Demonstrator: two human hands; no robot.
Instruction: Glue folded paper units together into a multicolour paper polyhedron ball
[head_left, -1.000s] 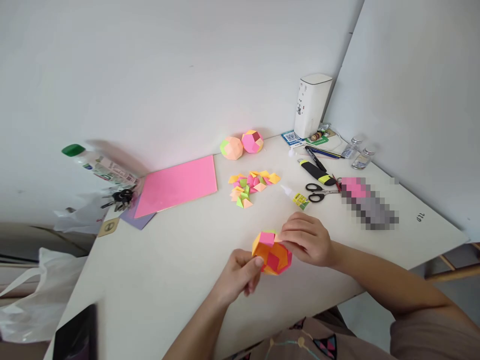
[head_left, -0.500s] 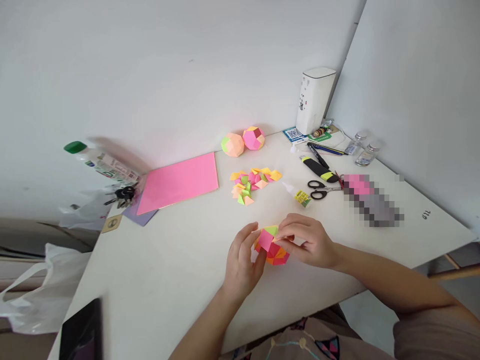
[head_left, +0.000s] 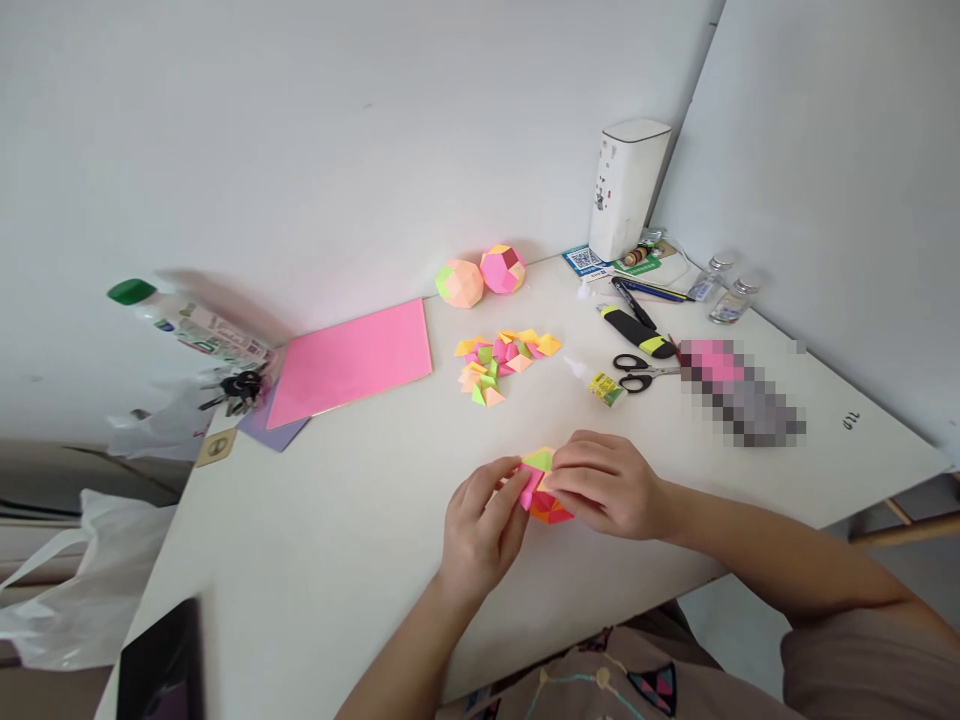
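Between my two hands is a partly built folded-paper ball in pink, orange and green, above the front part of the white table. My left hand pinches its pink left side with thumb and fingers. My right hand is closed on its upper right edge, the fingertips pressed together and covering part of it. Beyond the hands lies a pile of small folded paper pieces in yellow, pink, green and peach. A small glue bottle with a yellow-green label lies right of the pile.
Two finished paper balls sit by the wall. Pink paper lies left; scissors, a box cutter and pens lie right. A white container stands behind. A dark tablet-like device is at the front left.
My left fingers have closed in on the ball's pink side, where they were more spread. My right fingers have shifted slightly left over its edge. The camera view has moved a little.
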